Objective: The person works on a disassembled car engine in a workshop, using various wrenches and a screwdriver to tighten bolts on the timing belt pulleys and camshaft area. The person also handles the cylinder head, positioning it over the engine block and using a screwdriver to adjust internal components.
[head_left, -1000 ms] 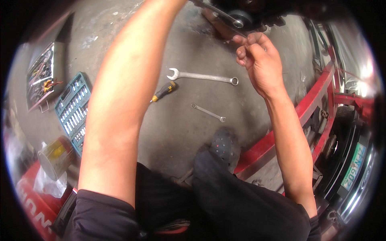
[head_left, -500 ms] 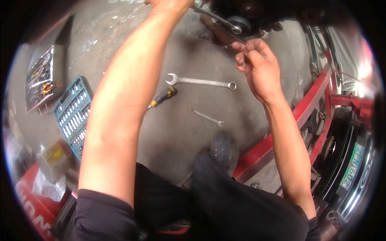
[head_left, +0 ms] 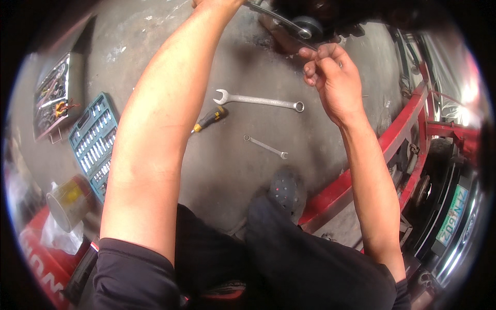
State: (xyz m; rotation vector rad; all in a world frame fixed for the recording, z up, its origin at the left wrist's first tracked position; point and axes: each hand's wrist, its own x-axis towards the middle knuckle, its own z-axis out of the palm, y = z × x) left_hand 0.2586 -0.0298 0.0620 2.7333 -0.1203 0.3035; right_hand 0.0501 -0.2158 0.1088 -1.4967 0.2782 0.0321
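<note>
At the top edge my left hand (head_left: 219,4) is partly cut off, and its fingers barely show. A long wrench (head_left: 276,16) runs from it to the right, the ring end at a round black part (head_left: 309,28) of a dark machine assembly. Just below that ring end is my right hand (head_left: 335,70), fingers curled with the tips pinched together. Something thin and dark appears to reach those fingertips, too small to make out. On the floor under my hands lie a large combination wrench (head_left: 261,101), a small combination wrench (head_left: 266,146) and a yellow-and-black screwdriver (head_left: 209,119).
To the left stand an open metal toolbox (head_left: 51,98) of tools and a teal socket case (head_left: 82,124). A can (head_left: 70,204) and a red container (head_left: 44,248) are lower left. A red steel frame (head_left: 372,160) runs along the right, beside a vehicle bumper (head_left: 454,253).
Both hands keep nearly the same places. The wrench end and the right hand have shifted very slightly upward in the picture. The tools on the floor have not been moved.
</note>
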